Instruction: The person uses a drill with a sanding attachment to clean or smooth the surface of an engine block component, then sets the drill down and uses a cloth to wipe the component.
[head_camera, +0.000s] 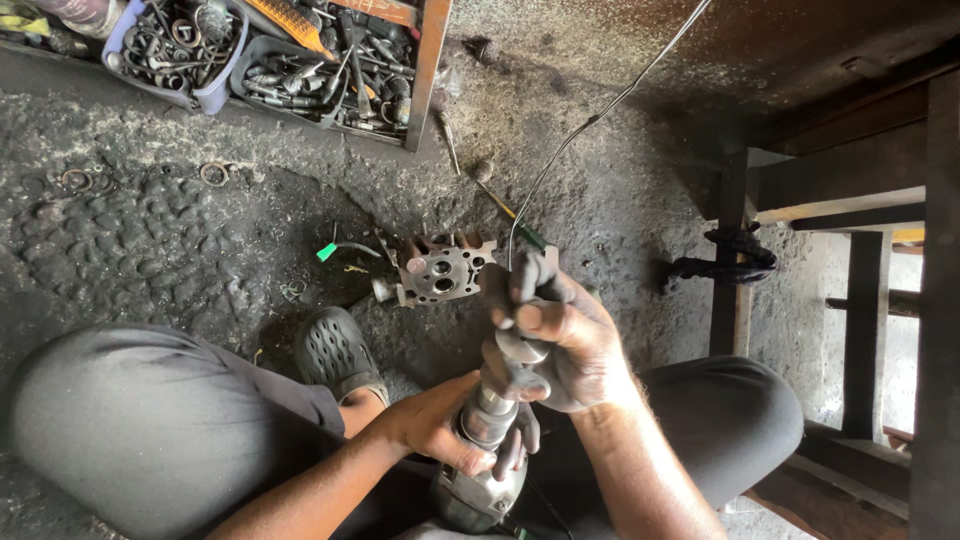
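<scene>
Both hands closed — left hand (440, 425), right hand (550, 335) — on drill (485, 470).

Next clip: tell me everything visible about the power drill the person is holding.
The power drill is a grey metal-bodied tool, worn and grimy, held roughly upright between the person's knees, nose pointing up and away. The left hand wraps its ribbed silver neck just above the rounded body; the right hand closes over the front end, hiding the chuck. A thin cable rises from the right hand; whether it belongs to the drill is unclear.
</scene>
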